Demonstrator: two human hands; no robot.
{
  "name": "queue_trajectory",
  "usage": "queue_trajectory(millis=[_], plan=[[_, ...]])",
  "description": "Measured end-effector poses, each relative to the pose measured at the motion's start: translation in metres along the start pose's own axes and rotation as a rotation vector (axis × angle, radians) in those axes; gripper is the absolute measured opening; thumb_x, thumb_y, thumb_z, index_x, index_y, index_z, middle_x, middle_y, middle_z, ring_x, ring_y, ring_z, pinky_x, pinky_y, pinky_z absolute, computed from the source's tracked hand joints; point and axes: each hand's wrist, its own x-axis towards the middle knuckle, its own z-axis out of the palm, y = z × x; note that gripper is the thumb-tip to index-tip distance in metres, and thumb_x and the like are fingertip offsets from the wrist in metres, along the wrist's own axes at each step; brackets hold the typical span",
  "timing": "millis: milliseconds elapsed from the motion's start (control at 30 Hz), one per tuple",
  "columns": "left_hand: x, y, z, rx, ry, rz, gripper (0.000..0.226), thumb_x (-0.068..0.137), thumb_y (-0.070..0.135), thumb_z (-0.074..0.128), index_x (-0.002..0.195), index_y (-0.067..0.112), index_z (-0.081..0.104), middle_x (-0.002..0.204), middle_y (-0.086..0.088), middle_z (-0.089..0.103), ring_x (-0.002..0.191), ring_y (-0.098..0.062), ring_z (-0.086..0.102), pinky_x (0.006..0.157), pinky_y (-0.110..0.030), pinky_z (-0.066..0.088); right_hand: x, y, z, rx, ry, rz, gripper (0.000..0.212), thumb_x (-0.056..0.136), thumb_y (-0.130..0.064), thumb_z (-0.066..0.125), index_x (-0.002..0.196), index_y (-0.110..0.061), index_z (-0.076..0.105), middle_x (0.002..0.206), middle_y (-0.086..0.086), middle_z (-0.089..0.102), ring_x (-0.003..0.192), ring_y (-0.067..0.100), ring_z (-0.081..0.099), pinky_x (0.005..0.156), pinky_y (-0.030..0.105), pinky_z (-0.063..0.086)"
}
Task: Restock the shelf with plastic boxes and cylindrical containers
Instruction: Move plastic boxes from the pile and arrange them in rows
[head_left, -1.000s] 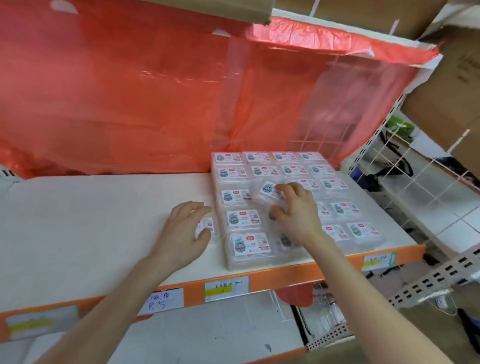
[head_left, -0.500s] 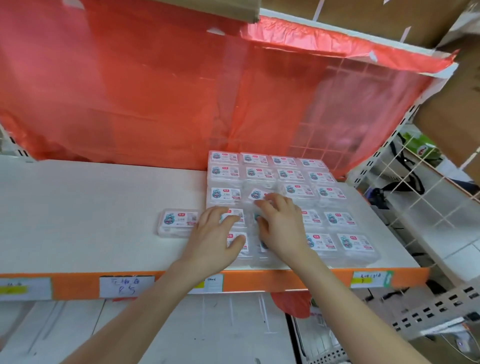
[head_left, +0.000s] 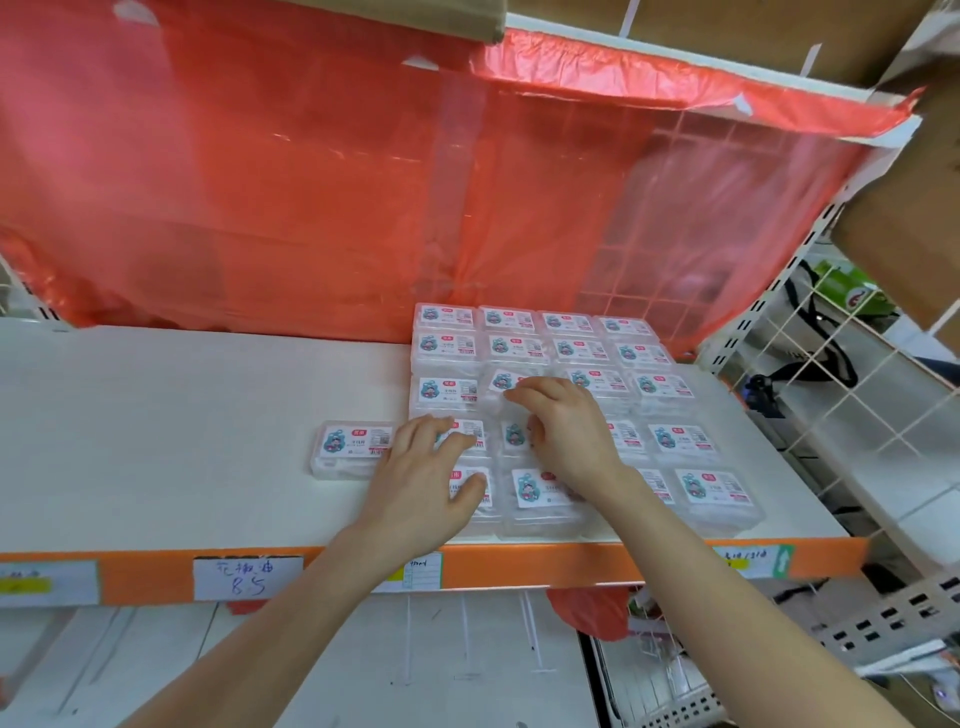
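I count twenty plastic boxes (head_left: 680, 439) in a block four across and five deep, just behind the right half of the shelf's orange lip (head_left: 519, 569). A twenty-first, the lone box (head_left: 353, 447), lies flat behind the middle of the lip, apart from the rest. Four price tags are stuck along the lip.

My left hand (head_left: 421, 488) lies spread and relaxed on the two boxes of the block's left column nearest the lip, hiding most of their labels. My right hand (head_left: 571, 441) reaches further back from the lip, with its fingers bent onto the tilted box (head_left: 506, 379) in the third row. I cannot tell whether they pinch it or only touch it. My wrist covers parts of two more labels, and my left arm cuts off one tag. I cannot make out whether more layers lie underneath.

Each box is clear, flat and rectangular. Its white label has a teal cartoon figure, a red logo and small print I cannot read.
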Motion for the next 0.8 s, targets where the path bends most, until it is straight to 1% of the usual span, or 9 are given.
queue_trajectory(millis=[100, 233, 300, 433, 600, 700, 800], plan=[[-0.001, 0.001, -0.001, -0.002, -0.009, -0.004, 0.052, 0.084, 0.044, 0.04, 0.131, 0.022, 0.048, 0.141, 0.0, 0.036, 0.134, -0.016, 0.019, 0.108, -0.026, 0.017, 0.003, 0.004, 0.002, -0.011, -0.013, -0.007, 0.048, 0.064, 0.02, 0.053, 0.104, -0.002, 0.069, 0.11, 0.016, 0.066, 0.103, 0.036, 0.06, 0.087, 0.047, 0.043], [-0.002, 0.0, 0.0, -0.013, 0.002, -0.002, 0.046, 0.088, 0.036, 0.051, 0.132, 0.023, 0.047, 0.141, 0.001, 0.035, 0.133, -0.015, 0.019, 0.108, -0.026, 0.018, 0.008, 0.012, 0.002, -0.015, -0.013, 0.015, 0.054, 0.064, 0.019, 0.05, 0.11, -0.005, 0.067, 0.114, 0.012, 0.065, 0.11, 0.032, 0.058, 0.093, 0.046, 0.039], [-0.001, 0.0, 0.0, -0.015, 0.004, -0.003, 0.046, 0.088, 0.036, 0.051, 0.133, 0.024, 0.046, 0.141, 0.001, 0.035, 0.133, -0.014, 0.018, 0.108, -0.026, 0.017, 0.008, 0.015, 0.003, -0.029, -0.019, 0.03, 0.054, 0.067, 0.017, 0.05, 0.113, -0.007, 0.066, 0.118, 0.009, 0.063, 0.114, 0.029, 0.055, 0.095, 0.044, 0.035], [-0.001, 0.0, 0.001, -0.016, 0.0, -0.003, 0.046, 0.089, 0.036, 0.05, 0.133, 0.025, 0.045, 0.142, 0.003, 0.034, 0.134, -0.013, 0.017, 0.108, -0.027, 0.019, 0.009, 0.017, 0.004, -0.042, -0.015, 0.056, 0.05, 0.072, 0.013, 0.051, 0.114, -0.011, 0.066, 0.12, 0.005, 0.062, 0.116, 0.027, 0.053, 0.094, 0.039, 0.031], [-0.001, 0.0, 0.001, -0.023, 0.002, -0.007, 0.046, 0.089, 0.036, 0.05, 0.133, 0.025, 0.045, 0.143, 0.004, 0.033, 0.134, -0.012, 0.016, 0.108, -0.026, 0.018, 0.009, 0.019, 0.005, -0.02, -0.009, 0.06, 0.046, 0.074, 0.013, 0.05, 0.112, -0.008, 0.067, 0.119, 0.007, 0.063, 0.115, 0.028, 0.054, 0.096, 0.039, 0.032], [-0.001, 0.0, 0.001, -0.028, -0.001, -0.006, 0.046, 0.089, 0.036, 0.05, 0.134, 0.025, 0.045, 0.143, 0.003, 0.033, 0.134, -0.011, 0.015, 0.108, -0.026, 0.017, 0.007, 0.02, 0.006, 0.002, 0.026, 0.071, 0.041, 0.074, 0.013, 0.052, 0.107, -0.005, 0.068, 0.115, 0.011, 0.064, 0.111, 0.032, 0.056, 0.096, 0.044, 0.037], [-0.001, 0.0, 0.001, -0.03, -0.007, -0.008, 0.047, 0.089, 0.036, 0.05, 0.134, 0.025, 0.045, 0.143, 0.004, 0.032, 0.134, -0.011, 0.014, 0.108, -0.025, 0.017, 0.006, 0.02, 0.007, 0.028, 0.067, 0.091, 0.034, 0.075, 0.01, 0.055, 0.103, -0.003, 0.07, 0.111, 0.015, 0.065, 0.105, 0.036, 0.058, 0.091, 0.049, 0.042]])
